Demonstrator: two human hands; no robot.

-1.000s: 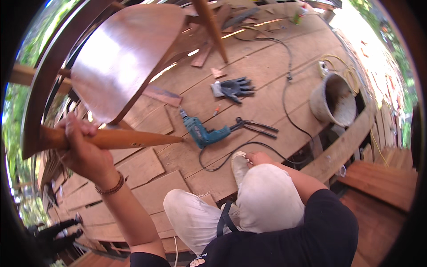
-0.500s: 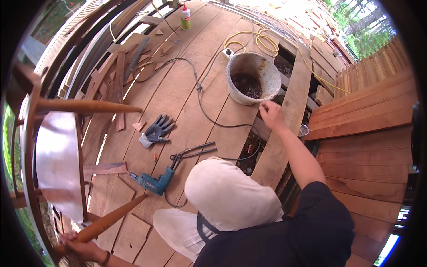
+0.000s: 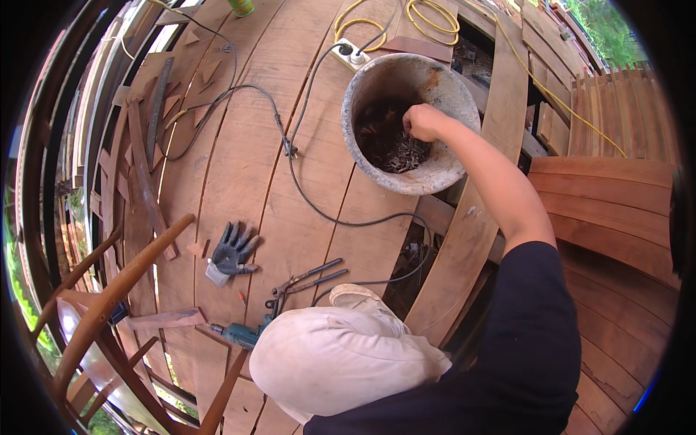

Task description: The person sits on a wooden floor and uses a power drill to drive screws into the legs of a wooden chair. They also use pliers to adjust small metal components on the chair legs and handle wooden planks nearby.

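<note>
The curled right hand (image 3: 426, 122) is hovering over the bucket (image 3: 444, 85); whether it is gripping anything cannot be determined. Scraps (image 3: 403, 156) are lying at its seven o'clock.

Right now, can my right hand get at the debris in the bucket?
Probably yes: your right hand is over the open bucket, and nothing visible blocks it from the debris.
</note>
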